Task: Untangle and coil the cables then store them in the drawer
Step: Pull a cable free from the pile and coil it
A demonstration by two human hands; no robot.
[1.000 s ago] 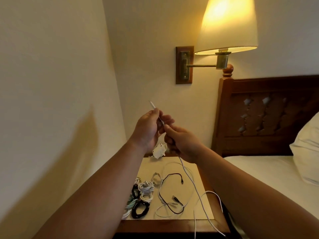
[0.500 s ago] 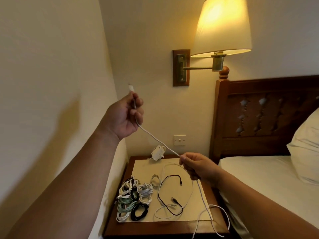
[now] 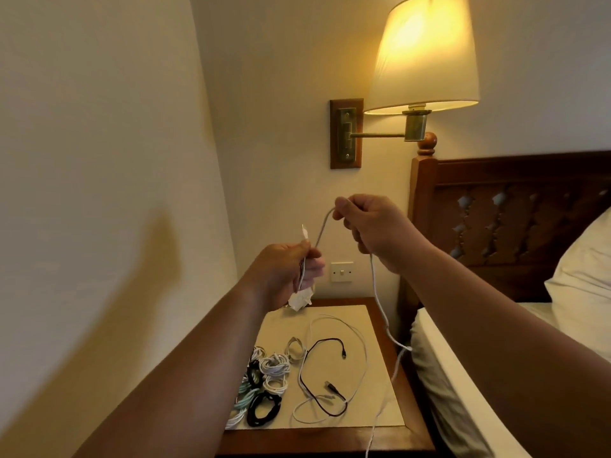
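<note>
While both hands hover above the nightstand (image 3: 330, 439), the left hand (image 3: 287, 276) curls its fingers around the white cable (image 3: 374, 289) just below the plug. The right hand (image 3: 373, 226) pinches it higher up, so a short arch sits between them. The slack trails down past the nightstand's right edge. Coiled cables (image 3: 267, 381) are bunched at the left of the top, with a loose black cable (image 3: 325, 340) beside them.

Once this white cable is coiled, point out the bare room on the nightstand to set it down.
Best patch: the back-left of the cream top, bordered by the crumpled white object, the coiled cables and the loose white cable. A narrow strip also runs between that loop and the wooden rim. The front-left and middle are crowded.
</note>
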